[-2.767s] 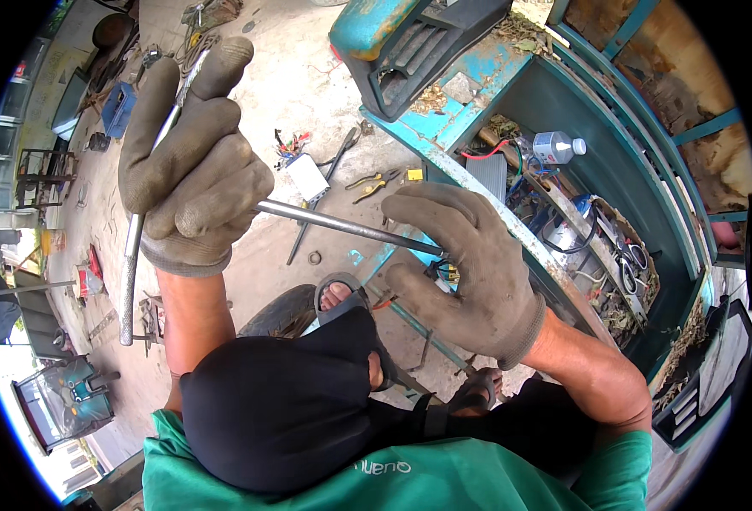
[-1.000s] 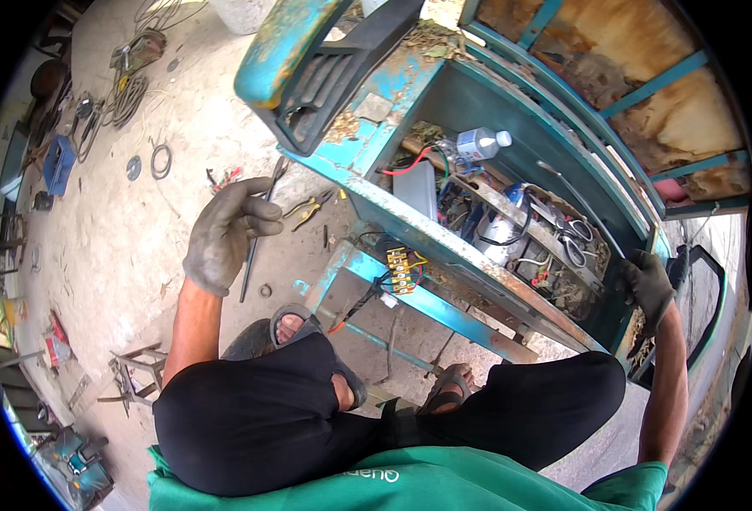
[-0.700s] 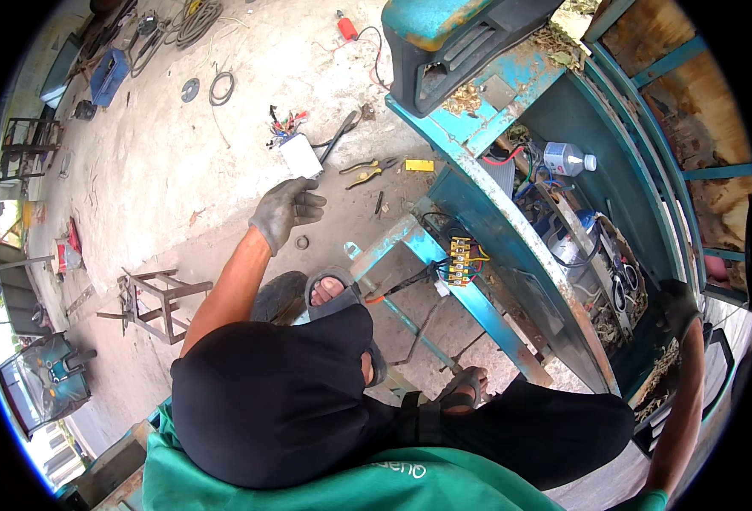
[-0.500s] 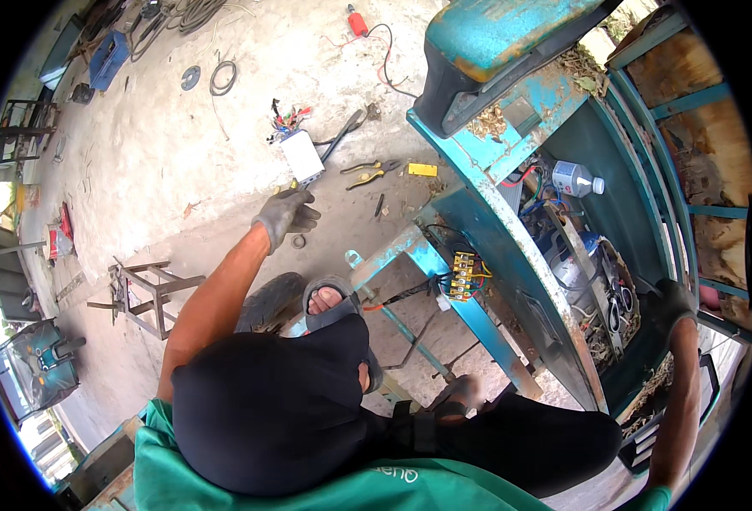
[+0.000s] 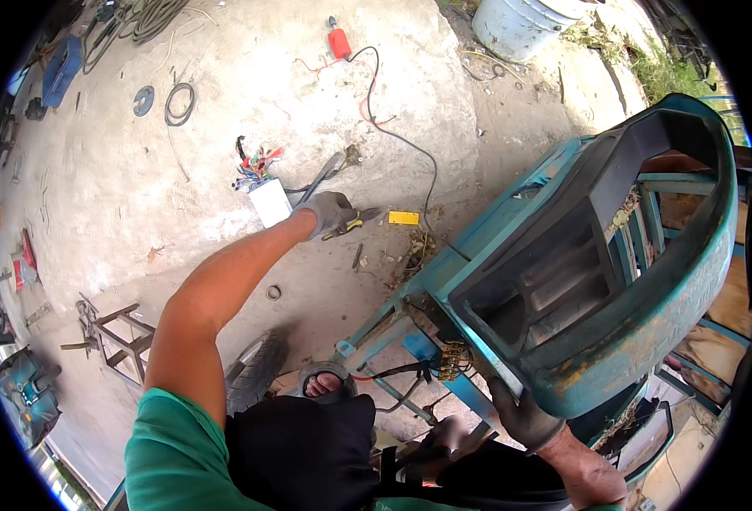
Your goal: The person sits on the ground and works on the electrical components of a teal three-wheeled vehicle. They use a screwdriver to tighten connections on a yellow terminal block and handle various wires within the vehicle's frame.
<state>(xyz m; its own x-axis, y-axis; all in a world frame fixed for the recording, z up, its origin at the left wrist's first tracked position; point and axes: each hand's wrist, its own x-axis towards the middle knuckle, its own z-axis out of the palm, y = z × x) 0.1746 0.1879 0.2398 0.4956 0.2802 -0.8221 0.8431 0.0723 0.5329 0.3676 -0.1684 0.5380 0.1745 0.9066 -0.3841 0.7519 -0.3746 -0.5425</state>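
Observation:
My left hand [image 5: 332,213], in a grey glove, is down at the floor, its fingers closed around yellow-handled pliers [image 5: 355,223]. Just beside it lies a white box-shaped controller [image 5: 270,203] with a bundle of coloured wires. My right hand [image 5: 522,417], gloved too, grips the near lower edge of a teal and black vehicle seat [image 5: 555,281]. Its fingertips are partly hidden by that edge. The seat covers most of the compartment beneath. Close to the right hand, a terminal block [image 5: 454,361] with wires sits on the teal frame [image 5: 470,400].
A yellow rectangular piece [image 5: 403,218] lies right of the pliers. Farther off are a red tool [image 5: 338,43] on a black cord, a coiled cable [image 5: 179,104] and a white bucket [image 5: 521,27]. A tyre [image 5: 255,368] and small metal stand [image 5: 125,341] are at left.
The seat has swung down over the compartment, hiding the bottle inside. My right hand has moved from the compartment's far side to the seat edge. My left hand has reached rightward to the pliers.

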